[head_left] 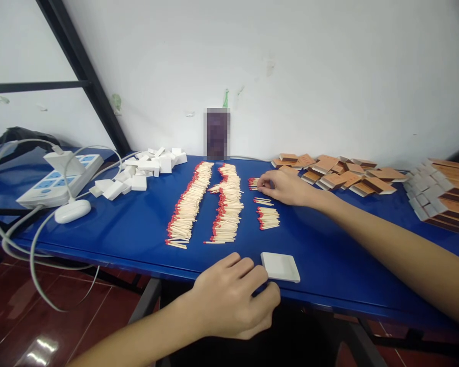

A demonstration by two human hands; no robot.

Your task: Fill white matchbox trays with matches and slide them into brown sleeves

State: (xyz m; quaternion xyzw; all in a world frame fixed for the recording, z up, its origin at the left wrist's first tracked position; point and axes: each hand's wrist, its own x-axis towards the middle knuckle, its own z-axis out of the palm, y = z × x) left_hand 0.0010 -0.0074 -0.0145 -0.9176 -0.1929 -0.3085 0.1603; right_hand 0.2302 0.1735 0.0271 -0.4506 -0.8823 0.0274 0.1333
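On a blue table (137, 229), two long rows of red-tipped matches (189, 204) lie side by side, with small bunches of matches (268, 218) to their right. My right hand (285, 186) reaches across and pinches a small bunch of matches (253, 183) at the far end. My left hand (233, 300) rests curled at the table's front edge, fingertips against an empty white matchbox tray (281, 267).
A heap of white inner trays (145, 168) sits at the back left. Brown matchbox sleeves (336, 176) spread at the back right, with stacked boxes (443, 196) at the far right. A white power strip (59, 178), cables and a white mouse (72, 210) occupy the left.
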